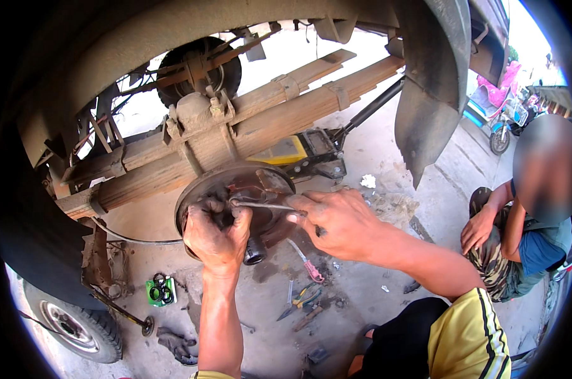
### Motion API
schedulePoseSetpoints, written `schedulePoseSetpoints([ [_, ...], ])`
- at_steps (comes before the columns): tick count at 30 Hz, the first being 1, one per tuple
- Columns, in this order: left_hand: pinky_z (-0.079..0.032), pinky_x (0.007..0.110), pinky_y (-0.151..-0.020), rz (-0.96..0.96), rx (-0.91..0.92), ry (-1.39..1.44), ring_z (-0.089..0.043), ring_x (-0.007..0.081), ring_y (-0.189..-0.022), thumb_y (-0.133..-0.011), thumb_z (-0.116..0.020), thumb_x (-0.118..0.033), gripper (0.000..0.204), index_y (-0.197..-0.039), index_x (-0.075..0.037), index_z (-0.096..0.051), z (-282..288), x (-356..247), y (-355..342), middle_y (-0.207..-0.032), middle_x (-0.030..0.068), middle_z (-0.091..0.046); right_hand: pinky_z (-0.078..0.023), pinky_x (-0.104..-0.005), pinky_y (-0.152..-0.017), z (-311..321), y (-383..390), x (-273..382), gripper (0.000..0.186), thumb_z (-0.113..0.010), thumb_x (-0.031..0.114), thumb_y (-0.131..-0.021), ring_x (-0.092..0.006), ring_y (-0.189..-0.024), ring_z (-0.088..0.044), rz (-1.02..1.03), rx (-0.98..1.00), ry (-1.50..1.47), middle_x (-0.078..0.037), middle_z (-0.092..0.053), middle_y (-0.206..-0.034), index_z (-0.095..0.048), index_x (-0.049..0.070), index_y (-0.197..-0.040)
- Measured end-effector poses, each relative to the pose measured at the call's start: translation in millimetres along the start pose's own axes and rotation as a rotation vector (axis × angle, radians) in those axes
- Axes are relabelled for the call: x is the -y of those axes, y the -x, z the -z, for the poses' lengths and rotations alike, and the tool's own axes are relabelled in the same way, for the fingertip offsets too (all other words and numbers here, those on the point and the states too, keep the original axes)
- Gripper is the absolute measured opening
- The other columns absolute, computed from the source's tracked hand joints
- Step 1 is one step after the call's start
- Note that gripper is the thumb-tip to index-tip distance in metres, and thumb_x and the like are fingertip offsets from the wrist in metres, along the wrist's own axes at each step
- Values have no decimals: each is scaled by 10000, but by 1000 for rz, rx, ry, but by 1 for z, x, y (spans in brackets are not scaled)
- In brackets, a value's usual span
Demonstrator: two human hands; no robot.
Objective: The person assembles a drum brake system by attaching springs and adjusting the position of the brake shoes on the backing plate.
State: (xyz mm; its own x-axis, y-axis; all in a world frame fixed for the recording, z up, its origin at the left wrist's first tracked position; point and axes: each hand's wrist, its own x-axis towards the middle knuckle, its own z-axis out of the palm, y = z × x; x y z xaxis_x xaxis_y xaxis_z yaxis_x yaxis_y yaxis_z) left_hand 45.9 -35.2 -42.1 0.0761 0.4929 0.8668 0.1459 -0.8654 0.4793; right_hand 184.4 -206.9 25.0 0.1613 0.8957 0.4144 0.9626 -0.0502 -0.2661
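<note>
My right hand (pixel 339 224) is closed around one end of a thin metal rod (pixel 264 205), which points left. Its far end reaches the fingertips of my left hand (pixel 216 235). That hand is blackened with grease and its fingers are curled in front of a round, rusty brake backing plate (pixel 279 175). What they pinch is hidden. Brown curved brake parts (pixel 251 182) show on the plate's face. Below them a dark, greasy axle end (pixel 255 252) sticks out toward me.
Leaf springs (pixel 286 120) run behind the plate, above a yellow and black floor jack (pixel 279 151). On the ground lie a pink-handled tool (pixel 313 271), pliers (pixel 301 302), black rings on a green box (pixel 161 289) and a dark glove (pixel 175 344). A person (pixel 519 240) sits at right.
</note>
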Motion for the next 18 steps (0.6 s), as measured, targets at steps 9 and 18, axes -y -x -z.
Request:
schedulePoseSetpoints([
  [9,-528,396,-623,-78,30,-38,-630,307,-653,-744,-819,-63,293,-830,-32,-540,6,-7,-7,-767,117,-646,-515,-559,-668,5,-4,13,208,-627,200,-966,-447,-764,-693,-65,0,14,-203,-706,-841,-722,32,-1045],
  [18,-513,407,-618,-69,73,-32,-610,308,-646,-759,-815,-65,290,-853,-26,-544,9,-8,-7,-752,110,-619,-525,-514,-681,11,-14,19,217,-644,230,-1008,-425,-777,-686,-21,72,50,-170,-701,-826,-712,36,-1079],
])
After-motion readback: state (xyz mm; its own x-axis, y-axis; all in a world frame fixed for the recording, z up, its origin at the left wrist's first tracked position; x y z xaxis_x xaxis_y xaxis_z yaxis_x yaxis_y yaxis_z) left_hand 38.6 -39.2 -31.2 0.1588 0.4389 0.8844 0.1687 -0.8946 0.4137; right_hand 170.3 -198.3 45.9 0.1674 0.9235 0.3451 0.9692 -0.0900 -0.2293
